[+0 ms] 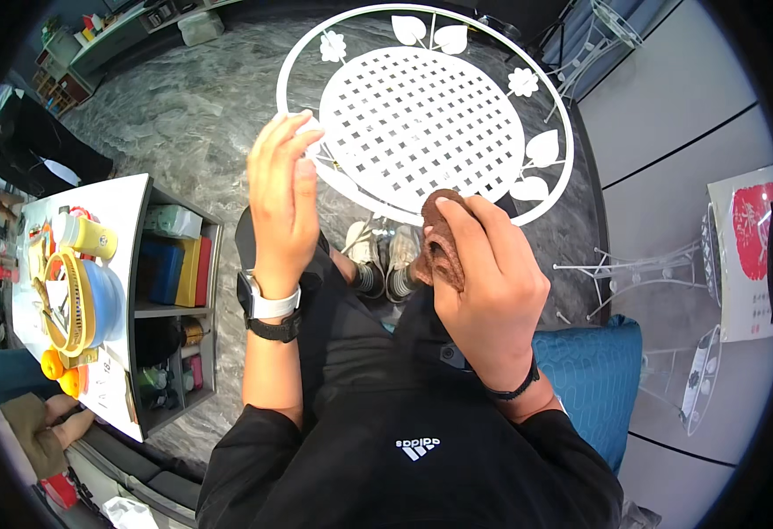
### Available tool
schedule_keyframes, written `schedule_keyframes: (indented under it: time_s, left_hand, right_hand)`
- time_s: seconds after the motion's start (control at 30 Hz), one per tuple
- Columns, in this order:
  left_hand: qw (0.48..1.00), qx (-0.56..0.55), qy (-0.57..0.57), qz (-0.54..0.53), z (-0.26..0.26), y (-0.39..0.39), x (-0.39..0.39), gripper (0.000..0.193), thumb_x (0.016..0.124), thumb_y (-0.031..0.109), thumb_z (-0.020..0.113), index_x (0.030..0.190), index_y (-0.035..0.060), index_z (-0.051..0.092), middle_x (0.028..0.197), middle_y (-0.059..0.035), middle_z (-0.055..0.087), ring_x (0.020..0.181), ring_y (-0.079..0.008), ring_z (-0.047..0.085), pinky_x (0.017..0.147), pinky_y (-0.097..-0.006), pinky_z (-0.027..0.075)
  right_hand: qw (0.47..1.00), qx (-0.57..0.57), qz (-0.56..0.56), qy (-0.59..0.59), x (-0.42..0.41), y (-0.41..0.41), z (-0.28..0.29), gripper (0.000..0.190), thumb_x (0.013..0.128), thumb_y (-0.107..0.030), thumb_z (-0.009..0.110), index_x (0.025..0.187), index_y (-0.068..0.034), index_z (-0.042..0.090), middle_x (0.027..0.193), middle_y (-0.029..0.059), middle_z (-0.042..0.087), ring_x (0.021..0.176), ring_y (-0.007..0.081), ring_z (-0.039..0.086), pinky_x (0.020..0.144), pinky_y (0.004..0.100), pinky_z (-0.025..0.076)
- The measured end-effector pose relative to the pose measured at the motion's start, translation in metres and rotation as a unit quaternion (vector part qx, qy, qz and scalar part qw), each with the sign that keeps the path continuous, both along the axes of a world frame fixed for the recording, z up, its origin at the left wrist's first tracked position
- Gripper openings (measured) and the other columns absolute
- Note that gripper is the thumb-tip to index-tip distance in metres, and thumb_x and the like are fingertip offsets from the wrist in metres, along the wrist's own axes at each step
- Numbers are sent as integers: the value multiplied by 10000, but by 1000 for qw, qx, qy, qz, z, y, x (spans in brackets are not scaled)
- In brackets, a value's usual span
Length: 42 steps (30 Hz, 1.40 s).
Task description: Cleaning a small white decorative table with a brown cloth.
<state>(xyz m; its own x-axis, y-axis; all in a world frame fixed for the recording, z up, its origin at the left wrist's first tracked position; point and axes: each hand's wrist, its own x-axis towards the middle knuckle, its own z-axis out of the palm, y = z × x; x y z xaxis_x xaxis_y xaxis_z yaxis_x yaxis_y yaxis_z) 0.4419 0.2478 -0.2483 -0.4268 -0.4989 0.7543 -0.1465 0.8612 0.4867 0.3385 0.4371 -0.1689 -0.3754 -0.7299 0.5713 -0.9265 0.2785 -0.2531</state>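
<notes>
My right hand [492, 284] grips a crumpled brown cloth [444, 244], pinched between thumb and fingers at the near edge of a round white metal table [419, 132]. The tabletop has a pattern of small square holes, ringed by metal flowers and leaves inside an outer hoop. My left hand [286, 198] is raised at the left side of the hoop, fingers extended and nothing seen in its grasp. A pale flower shape shows partly behind its fingertips; whether they touch it I cannot tell.
A white-topped shelf unit [115, 311] stands left, bearing a yellow basket [69, 334], a yellow bottle [98, 239] and oranges [52, 364]. A teal cushion [588, 383] lies right. White wire stands [651, 278] are by the right wall. Other people's legs [62, 423] show at left.
</notes>
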Motion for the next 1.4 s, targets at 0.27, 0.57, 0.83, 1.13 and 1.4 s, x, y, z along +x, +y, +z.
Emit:
schedule_keyframes:
  time_s: [0.27,0.57,0.83,1.13,1.4]
  left_hand:
    - [998,13,67,-12,-15,7,-7,367,909,42,438,1243,-2,583,1333,-181,559,1328,-396,452,1114,-476,331]
    - [998,17,66,14,-21,6,-2,518,777,-43,490,1287,-18,573,1348,-172,562,1360,-380,444,1132,-466,337]
    - [991,92,58,-76,-5,16,6,647,683,-143,373,1282,-16,585,1359,-182,557,1367,-364,443,1140,-431,323]
    - [970,196,-12,-143,-24,92,13,239,807,-73,539,1008,-17,655,947,-149,647,798,-301,615,719,-357,508]
    - [872,377,-88,-299,-44,116,0,493,912,229,682,1308,-14,519,1054,-192,663,922,-288,660,836,-349,509]
  right_hand:
    - [993,45,-14,111,31,-41,-4,361,726,-132,717,1076,-49,682,1007,59,631,698,200,593,595,303,496]
    - [977,19,202,70,34,-66,-3,258,718,-105,653,971,-53,645,1018,32,598,672,167,557,594,276,513]
    - [867,198,366,-276,-20,34,-44,417,795,-37,697,1200,-132,660,1205,68,632,1037,268,670,811,361,575]
    - [747,-42,134,-650,-58,73,-76,305,1014,-201,563,1264,-29,597,1194,43,649,1001,99,632,722,209,501]
    - [544,-97,221,-803,-45,69,-81,473,1045,-329,442,1404,-20,439,1325,123,580,1109,173,616,755,276,534]
